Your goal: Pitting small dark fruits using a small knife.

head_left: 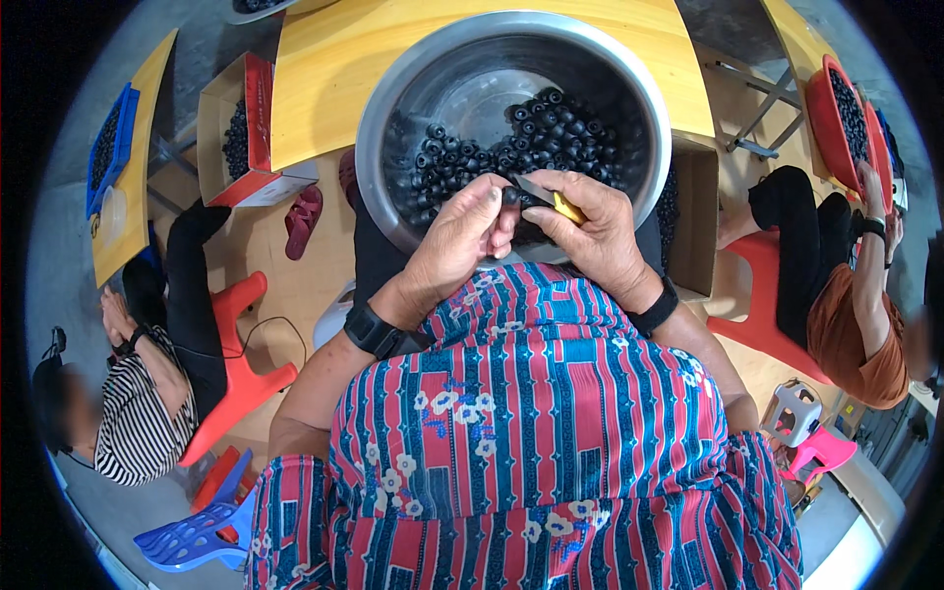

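Note:
A big steel bowl [368, 138] is in front of me, with many small black ring-like parts [560, 130] heaped in it, some showing a hole. My left hand [460, 228] is closed over the bowl's near side, pinching one small black part [509, 196] between thumb and finger. In my right hand [602, 228] is a small knife with a yellow handle [567, 206]. Its short metal blade [534, 188] points left, close to the pinched part; whether it touches cannot be seen. Another dark piece [528, 201] shows below the blade.
Beyond and under the bowl is a yellow wooden table [324, 88]. Cardboard boxes with black parts stand left [218, 128] and right [700, 221]. One person in stripes [147, 423] sits at left; another [855, 334] at right reaches into a red basin [824, 123].

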Demonstrator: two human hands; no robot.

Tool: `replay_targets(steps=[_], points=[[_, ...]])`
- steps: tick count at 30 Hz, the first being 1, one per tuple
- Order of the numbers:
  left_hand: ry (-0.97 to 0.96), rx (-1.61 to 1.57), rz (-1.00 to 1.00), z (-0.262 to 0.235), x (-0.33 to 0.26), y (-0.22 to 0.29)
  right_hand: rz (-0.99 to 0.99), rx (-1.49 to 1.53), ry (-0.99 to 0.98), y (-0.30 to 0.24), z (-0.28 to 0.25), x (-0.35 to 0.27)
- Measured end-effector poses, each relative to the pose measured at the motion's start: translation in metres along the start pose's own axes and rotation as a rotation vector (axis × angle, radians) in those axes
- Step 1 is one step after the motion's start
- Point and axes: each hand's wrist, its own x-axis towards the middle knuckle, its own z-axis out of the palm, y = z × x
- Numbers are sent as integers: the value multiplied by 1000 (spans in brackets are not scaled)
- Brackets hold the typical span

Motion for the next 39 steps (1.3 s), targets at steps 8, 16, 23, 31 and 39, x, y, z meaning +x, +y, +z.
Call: replay_targets(steps=[8, 16, 23, 31, 39], points=[[71, 280, -3, 12, -2, 4, -39, 47, -48, 7, 1, 1], [52, 342, -1, 16, -1, 6, -8, -12, -5, 6, 2, 1], [17, 10, 29, 10, 2, 4, -160, -179, -22, 3, -3, -2], [6, 169, 52, 9, -1, 3, -228, -342, -75, 1, -2, -2], [-67, 436, 115, 6, -1, 5, -219, -319, -70, 6, -1, -3]])
